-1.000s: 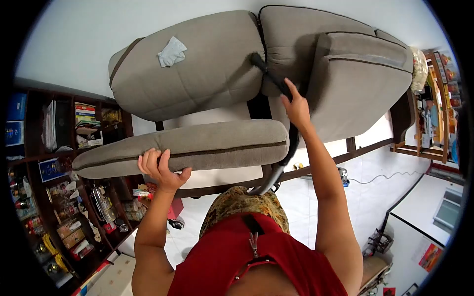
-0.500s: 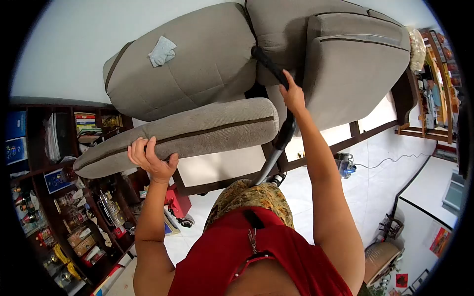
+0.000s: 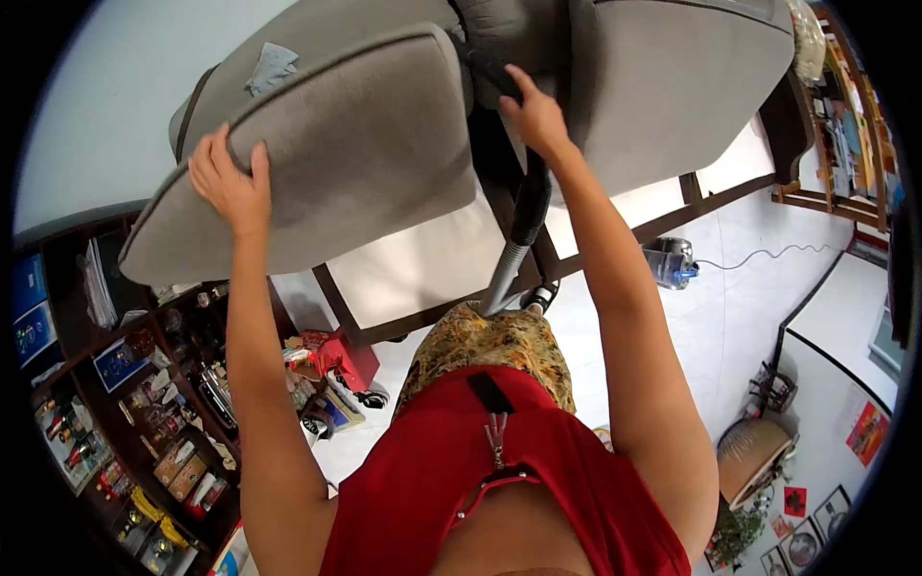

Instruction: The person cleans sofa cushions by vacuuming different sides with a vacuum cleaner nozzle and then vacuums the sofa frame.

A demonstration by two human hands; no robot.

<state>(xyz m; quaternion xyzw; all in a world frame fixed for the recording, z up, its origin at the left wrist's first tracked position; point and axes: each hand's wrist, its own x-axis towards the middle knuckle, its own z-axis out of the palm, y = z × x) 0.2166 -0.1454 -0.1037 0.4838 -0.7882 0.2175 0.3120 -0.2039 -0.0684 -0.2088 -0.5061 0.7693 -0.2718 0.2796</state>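
Observation:
My left hand (image 3: 230,182) grips the upper edge of a grey seat cushion (image 3: 355,163), which is tilted up with its broad face toward me. In my right hand (image 3: 536,117) is the black handle of a vacuum hose (image 3: 531,206); its far end reaches the gap between the back cushions. The hose runs down to a grey section (image 3: 503,278) near my legs. A pale cloth (image 3: 273,69) lies on the left back cushion (image 3: 226,86). Under the raised cushion shows the white sofa base (image 3: 413,259) with its dark wooden frame. Another grey cushion (image 3: 672,96) stands at the right.
A dark shelf unit (image 3: 130,317) full of small items stands on the left, with a red box (image 3: 353,360) and shoes near it. A clear and blue device (image 3: 677,264) with a thin cord lies on the floor at the right. A wooden rack (image 3: 850,125) is at the far right.
The cushion has been raised and turned so its broad face shows, my left hand moving up and left with it. My right hand and the hose handle have shifted up and left.

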